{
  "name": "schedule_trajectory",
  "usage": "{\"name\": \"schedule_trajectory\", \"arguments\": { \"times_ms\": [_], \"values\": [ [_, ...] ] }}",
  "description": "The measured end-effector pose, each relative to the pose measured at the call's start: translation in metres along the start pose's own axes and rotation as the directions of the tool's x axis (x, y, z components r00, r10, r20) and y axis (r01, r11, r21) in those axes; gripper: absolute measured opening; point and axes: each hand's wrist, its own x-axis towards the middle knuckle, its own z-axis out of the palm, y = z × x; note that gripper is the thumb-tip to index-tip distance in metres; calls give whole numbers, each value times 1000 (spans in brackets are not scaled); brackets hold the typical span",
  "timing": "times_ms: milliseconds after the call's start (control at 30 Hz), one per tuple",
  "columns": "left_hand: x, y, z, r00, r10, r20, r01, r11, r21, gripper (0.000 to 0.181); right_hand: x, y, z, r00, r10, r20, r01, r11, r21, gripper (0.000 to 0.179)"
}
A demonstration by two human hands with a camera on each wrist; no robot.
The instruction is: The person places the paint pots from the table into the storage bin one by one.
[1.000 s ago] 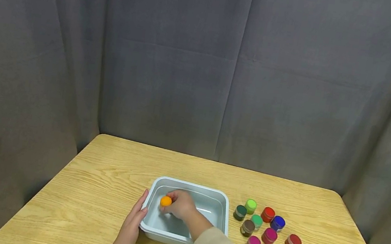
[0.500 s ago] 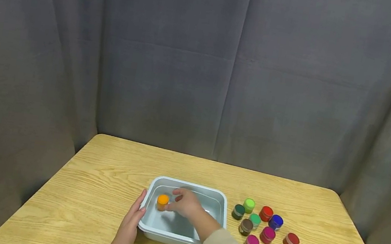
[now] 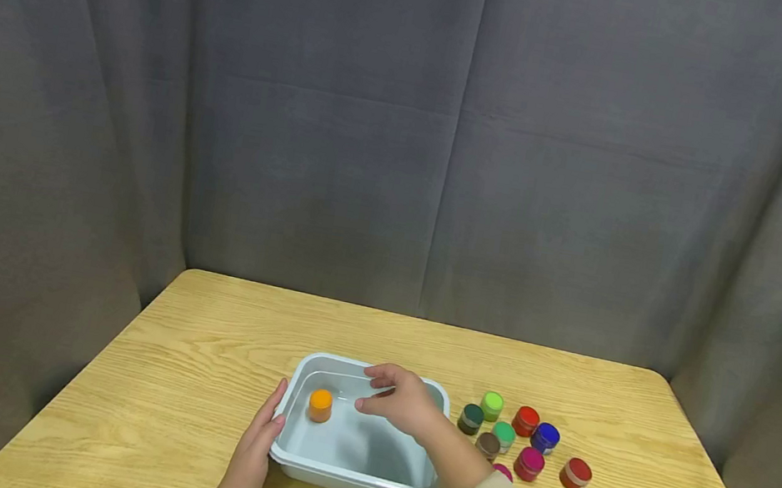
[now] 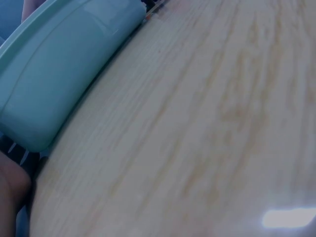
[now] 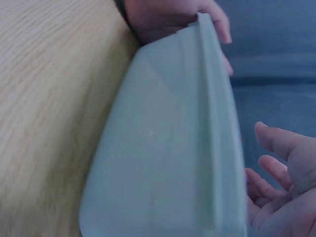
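A small paint jar with an orange lid (image 3: pixel 320 405) stands upright in the left part of a pale blue-grey plastic tub (image 3: pixel 356 475). Over the tub's right half is my right hand (image 3: pixel 401 402), its fingers spread and apart from the jar, with nothing between them. My left hand (image 3: pixel 249 455) lies along the tub's left side, its fairly straight fingers and thumb touching the rim. In the right wrist view, the right hand (image 5: pixel 291 182) is beside the tub's wall (image 5: pixel 153 148), and the left hand (image 5: pixel 168 19) touches its far end.
Several small paint jars stand to the right of the tub, among them a light green jar (image 3: pixel 492 405), a blue jar (image 3: pixel 545 438) and a dark red jar (image 3: pixel 576 475). My right forearm partly hides a magenta jar (image 3: pixel 503 471). Grey curtains (image 3: pixel 330 142) surround the wooden table (image 3: pixel 131 408).
My right hand has let go of the orange-lidded paint jar, leaving it in the tub, and has drawn back to the right. My left hand has stayed at the tub's side.
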Motion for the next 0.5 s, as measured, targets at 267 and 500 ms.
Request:
{"name": "schedule_trajectory", "arguments": {
  "times_ms": [267, 500],
  "values": [
    [0, 1, 1, 1000, -3, 4, 3, 1000, 18, 54, -23, 11, -36, 993, -26, -113, 30, 999, 31, 47],
    [-1, 1, 1, 1000, -4, 5, 4, 1000, 8, 54, -48, 28, -65, 979, -22, -202, 39, 996, 81, 47]
  ]
}}
